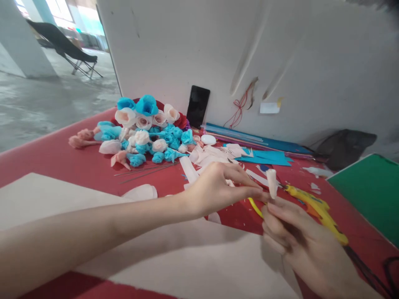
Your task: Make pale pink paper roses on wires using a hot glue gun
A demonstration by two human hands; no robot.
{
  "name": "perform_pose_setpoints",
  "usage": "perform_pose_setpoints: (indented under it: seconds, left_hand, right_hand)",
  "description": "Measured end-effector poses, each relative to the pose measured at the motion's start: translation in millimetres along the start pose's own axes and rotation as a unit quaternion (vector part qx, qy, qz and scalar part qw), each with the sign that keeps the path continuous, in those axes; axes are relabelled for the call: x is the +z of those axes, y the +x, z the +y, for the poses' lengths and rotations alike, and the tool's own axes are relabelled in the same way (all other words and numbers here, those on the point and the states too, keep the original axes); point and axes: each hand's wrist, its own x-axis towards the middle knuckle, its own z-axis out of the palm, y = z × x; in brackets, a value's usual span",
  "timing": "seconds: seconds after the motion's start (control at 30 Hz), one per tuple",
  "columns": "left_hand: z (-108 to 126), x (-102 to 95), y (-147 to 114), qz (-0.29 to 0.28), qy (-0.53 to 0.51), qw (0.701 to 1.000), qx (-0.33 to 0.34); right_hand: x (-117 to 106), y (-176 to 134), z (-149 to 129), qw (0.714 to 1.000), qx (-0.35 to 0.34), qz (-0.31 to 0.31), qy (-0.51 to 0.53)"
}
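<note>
A small rolled bud of cream crepe paper [272, 182] stands upright between my hands. My right hand [296, 236] is closed around its lower end, thumb and fingers pinched just under the roll. From the left, my left hand [215, 189] reaches across, its thumb and fingertips pinched together at the bud's base. Part of a yellow-handled tool [255, 207] shows below and between the hands; the rest is covered. Just right of the bud, a yellow glue gun [311, 207] lies on the red table. Under my forearms is a large cream sheet [174, 253].
Blue, cream and pink paper flowers [146, 133] are piled at the back left, with thin wires [143, 171] in front. Cream paper scraps [212, 154] and blue strips [264, 157] lie mid-table. A phone [198, 106] leans against the wall. A green board [370, 195] stands right.
</note>
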Motion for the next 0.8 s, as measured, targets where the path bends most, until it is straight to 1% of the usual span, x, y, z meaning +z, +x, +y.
perform_pose_setpoints:
  seconds: [0.1,0.13,0.23,0.37,0.5,0.63,0.8]
  left_hand:
    - [-4.4,-8.2,6.9,0.038,-0.043,0.995,-0.083]
    - [-6.8,-12.0,9.5,0.054,-0.041,0.994,-0.092]
    - [-14.3,-23.0,16.0,0.098,-0.028,0.99,-0.102]
    - [-19.6,-28.4,18.5,0.11,-0.018,0.987,-0.115]
    - [-20.1,-24.0,17.7,0.091,-0.02,0.988,-0.121]
    - [-18.5,-14.9,15.8,0.034,-0.046,0.992,-0.112]
    - [-5.3,-2.2,6.4,-0.027,-0.045,0.995,-0.09]
  right_hand:
    - [-1.4,-0.9,-1.0,1.0,-0.003,0.019,-0.01]
    - [-2.0,-1.4,-1.4,1.0,-0.004,0.023,-0.006]
    - [-4.4,-3.0,-1.8,1.0,-0.013,0.004,0.008]
    - [-5.9,-4.3,-0.5,0.999,-0.022,-0.03,0.006]
    - [-4.8,-3.1,0.0,0.998,-0.025,-0.049,0.006]
    - [-2.6,-1.9,-1.4,0.999,-0.013,-0.038,0.001]
    - [0.0,-1.3,-2.7,0.997,0.036,-0.064,0.027]
